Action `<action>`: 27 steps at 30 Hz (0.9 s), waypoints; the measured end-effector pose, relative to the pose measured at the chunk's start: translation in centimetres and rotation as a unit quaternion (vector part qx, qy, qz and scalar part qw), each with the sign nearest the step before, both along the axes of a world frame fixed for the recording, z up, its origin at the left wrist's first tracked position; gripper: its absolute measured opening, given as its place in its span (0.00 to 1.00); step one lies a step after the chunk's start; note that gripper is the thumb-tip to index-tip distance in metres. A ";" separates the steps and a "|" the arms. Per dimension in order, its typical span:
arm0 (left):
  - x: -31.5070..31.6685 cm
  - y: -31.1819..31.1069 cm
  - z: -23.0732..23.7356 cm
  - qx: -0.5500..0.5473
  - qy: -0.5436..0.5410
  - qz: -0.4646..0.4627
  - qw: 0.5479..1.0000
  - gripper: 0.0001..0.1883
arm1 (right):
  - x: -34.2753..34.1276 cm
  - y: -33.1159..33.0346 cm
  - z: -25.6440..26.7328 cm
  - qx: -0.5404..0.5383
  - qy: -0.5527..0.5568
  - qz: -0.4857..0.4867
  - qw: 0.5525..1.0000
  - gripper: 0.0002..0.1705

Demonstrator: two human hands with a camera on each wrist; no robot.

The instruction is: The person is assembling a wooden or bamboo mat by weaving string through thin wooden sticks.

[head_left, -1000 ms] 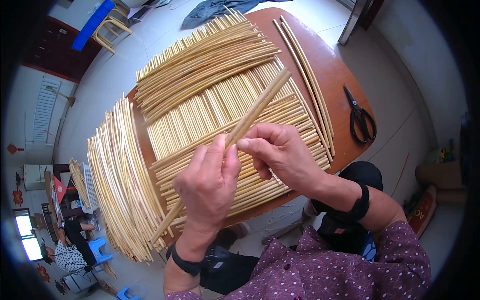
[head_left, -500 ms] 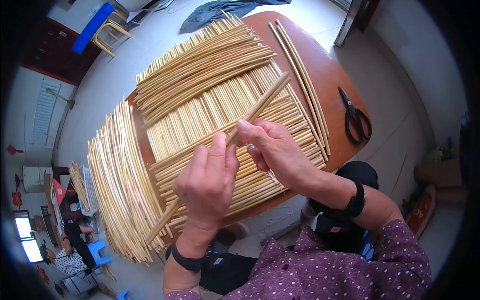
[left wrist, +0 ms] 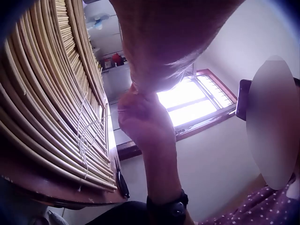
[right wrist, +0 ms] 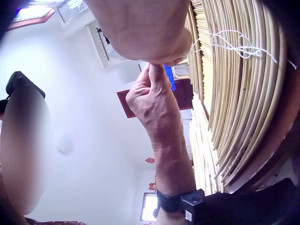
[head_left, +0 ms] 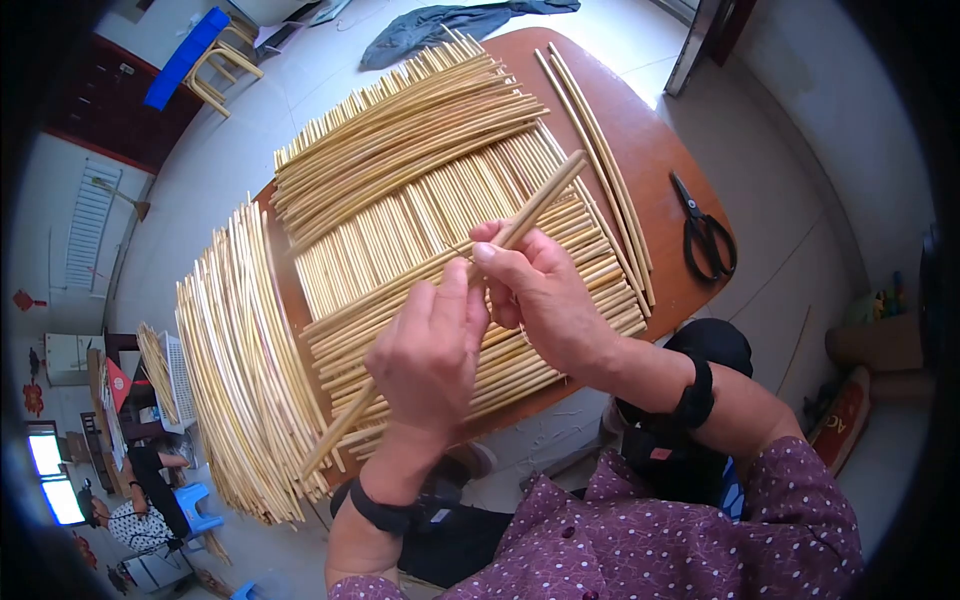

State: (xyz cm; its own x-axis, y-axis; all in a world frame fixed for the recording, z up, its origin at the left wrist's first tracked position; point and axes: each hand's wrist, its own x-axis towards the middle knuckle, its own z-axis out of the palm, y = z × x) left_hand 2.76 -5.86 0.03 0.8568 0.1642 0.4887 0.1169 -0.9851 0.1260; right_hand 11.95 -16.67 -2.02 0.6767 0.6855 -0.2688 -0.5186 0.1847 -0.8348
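Note:
A tan reed stick [head_left: 548, 198] slants across the front of the body, above the reed mat on the table. My left hand [head_left: 425, 350] pinches it near its middle, and the lower part comes out below that hand, toward the table's front left. Just above, my right hand [head_left: 555, 305] grips the same stick between thumb and curled fingers. The fingertips of both hands lie close together. Under them is a row of parallel reeds [head_left: 490, 375] at the mat's near side. White string [right wrist: 243, 49] lies tangled over these reeds in the right wrist view.
Black scissors [head_left: 707, 240] and several loose reeds [head_left: 600, 165] lie on the brown table [head_left: 665, 180] at right. A reed bundle [head_left: 410, 120] crosses the mat's far part; another pile [head_left: 245, 370] stands at left. A seated person [head_left: 145, 515] is far left.
My right thumb and fingers have shifted slightly up the stick and now wrap round it more. The left hand has moved a little to the right, still pinching the stick.

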 end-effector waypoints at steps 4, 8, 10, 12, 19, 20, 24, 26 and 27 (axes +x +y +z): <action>0.3 2.6 -0.8 0.020 -0.006 0.033 0.999 0.15 | 1.3 0.2 0.6 -0.061 -0.199 -0.007 0.978 0.20; 0.1 4.7 -0.4 0.045 -0.049 0.011 0.998 0.14 | 0.2 0.2 0.7 -0.149 -0.616 -0.094 0.768 0.13; 0.3 4.5 -0.6 0.044 -0.070 -0.009 0.997 0.11 | 0.4 0.7 2.1 -0.157 -0.657 -0.110 0.729 0.09; 0.4 3.9 -0.2 0.090 -0.047 -0.018 0.995 0.07 | 2.7 1.5 3.5 -0.152 -0.775 -0.117 0.603 0.12; 1.6 4.2 0.2 0.032 -0.074 -0.022 0.997 0.08 | 6.4 3.4 6.9 -0.282 -0.626 0.206 0.697 0.10; 1.8 4.3 0.3 0.029 -0.073 -0.023 0.997 0.08 | 6.8 3.7 6.6 -0.284 -0.625 0.207 0.697 0.10; 2.5 4.7 0.5 -0.020 -0.066 -0.020 0.997 0.09 | 8.2 5.1 6.0 -0.226 -0.644 0.204 0.702 0.12; 2.9 5.1 0.4 -0.006 -0.046 -0.022 0.999 0.10 | 9.0 5.6 6.1 -0.248 -0.609 0.242 0.714 0.12; 3.1 5.0 0.3 -0.008 -0.045 -0.023 0.999 0.10 | 9.7 6.2 5.5 -0.226 -0.634 0.231 0.703 0.11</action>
